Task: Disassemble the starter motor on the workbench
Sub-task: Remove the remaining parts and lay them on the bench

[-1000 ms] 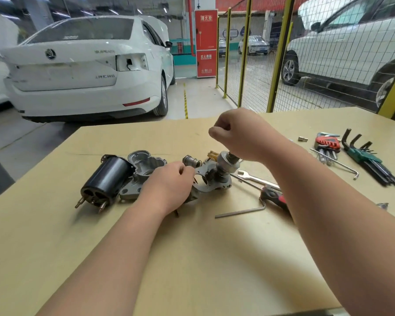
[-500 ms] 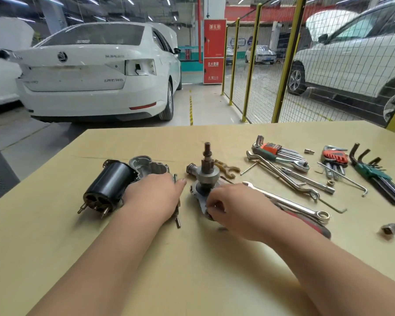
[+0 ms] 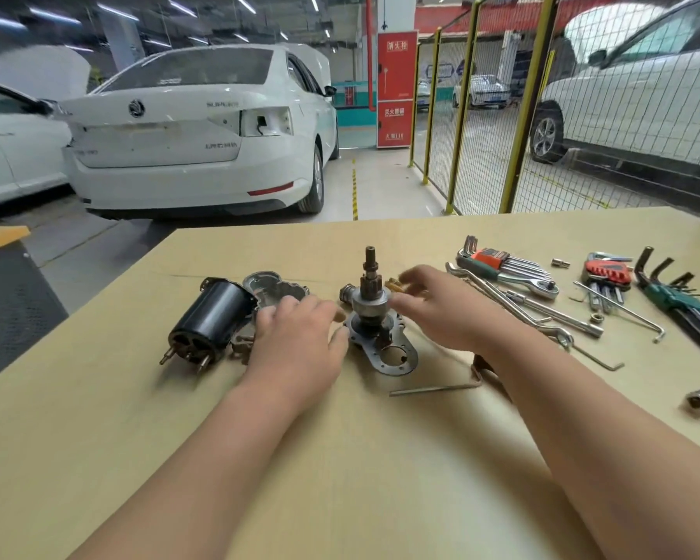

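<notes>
Presently the geared shaft (image 3: 370, 291) stands upright on its plate (image 3: 397, 359), mid tabletop (image 3: 340, 478). Left hand (image 3: 300, 341) open, empty, at the plate's edge; right hand (image 3: 441, 311) open, empty, blurred, beside the shaft. A careless knock could topple it.

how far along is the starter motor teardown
Done: the black motor body lies apart on the workbench, the grey housing beside it. In hand: the left hand rests at the mounting plate, the right hand hovers open by the upright pinion shaft. Left: shaft and plate not yet separated.
</notes>
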A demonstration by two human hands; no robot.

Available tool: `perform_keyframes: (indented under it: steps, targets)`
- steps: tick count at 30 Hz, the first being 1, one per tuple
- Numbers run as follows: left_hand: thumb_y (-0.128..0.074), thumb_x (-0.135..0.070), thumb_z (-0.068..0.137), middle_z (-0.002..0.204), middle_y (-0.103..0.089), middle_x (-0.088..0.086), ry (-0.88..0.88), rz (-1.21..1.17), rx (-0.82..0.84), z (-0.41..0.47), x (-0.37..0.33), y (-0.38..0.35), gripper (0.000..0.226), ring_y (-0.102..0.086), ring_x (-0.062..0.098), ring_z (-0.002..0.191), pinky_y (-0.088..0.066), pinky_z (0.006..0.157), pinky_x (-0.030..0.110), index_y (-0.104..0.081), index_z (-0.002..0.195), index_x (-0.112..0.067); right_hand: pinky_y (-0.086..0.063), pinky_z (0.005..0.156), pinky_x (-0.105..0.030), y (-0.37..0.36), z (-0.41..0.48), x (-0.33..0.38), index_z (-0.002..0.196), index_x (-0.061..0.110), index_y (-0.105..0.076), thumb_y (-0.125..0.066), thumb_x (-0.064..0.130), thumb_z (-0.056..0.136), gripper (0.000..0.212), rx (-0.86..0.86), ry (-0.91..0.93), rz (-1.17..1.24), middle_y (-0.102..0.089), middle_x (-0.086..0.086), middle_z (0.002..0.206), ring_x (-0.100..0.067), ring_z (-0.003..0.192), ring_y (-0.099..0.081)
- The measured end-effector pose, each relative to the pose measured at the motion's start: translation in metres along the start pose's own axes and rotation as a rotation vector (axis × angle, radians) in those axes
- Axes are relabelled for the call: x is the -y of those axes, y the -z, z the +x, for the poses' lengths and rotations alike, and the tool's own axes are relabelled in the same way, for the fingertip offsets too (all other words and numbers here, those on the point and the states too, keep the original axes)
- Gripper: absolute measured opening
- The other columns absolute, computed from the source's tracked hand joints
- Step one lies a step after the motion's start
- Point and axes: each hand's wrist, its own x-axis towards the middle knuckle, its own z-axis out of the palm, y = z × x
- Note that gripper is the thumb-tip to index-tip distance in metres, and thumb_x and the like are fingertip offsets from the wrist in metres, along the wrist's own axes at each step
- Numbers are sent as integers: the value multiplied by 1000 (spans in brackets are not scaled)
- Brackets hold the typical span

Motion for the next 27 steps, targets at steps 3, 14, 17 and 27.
perform_keyframes:
  steps: [3, 14, 17, 27]
  targets:
    - [-46, -35, 96, 118, -58, -11, -57, -60, -1, 1, 0, -5, 24, -46, 17, 112, -28, 97, 34, -58, 116, -31, -46, 76, -30, -16, 13, 17, 115, 23, -53, -65, 52, 78, 49, 70, 63, -12, -61, 5, 105, -17, 93, -59]
    - [-68, -56, 74, 128, -45, -22, 36, -190, 250, -11, 52, 12, 64, -34, 9, 120, -33, 107, 34, -42, 132, -45, -55, 63, -31, -7, 7, -4, 93, 16, -66, -53, 34, 95, 23, -136, -42, 848, -71, -9, 87, -21, 71, -69]
    - [-70, -56, 73, 119, -51, -21, 15, -161, 169, -11, 50, 11, 56, -41, 8, 110, -38, 99, 31, -51, 123, -41, -51, 83, -50, -1, 7, 0, 96, 11, -61, -50, 39, 96, 30, -152, -303, 1195, -66, -14, 90, -30, 83, -62]
    - [-54, -65, 77, 81, -67, 18, 459, -1563, 143, -12, 3, 11, 68, -65, 31, 68, -51, 64, 41, -58, 107, -4, -55, 50, -31, 0, -6, 13, 73, 7, -67, -61, 15, 69, 11, 157, -471, 1841, -67, -7, 71, -21, 59, -65]
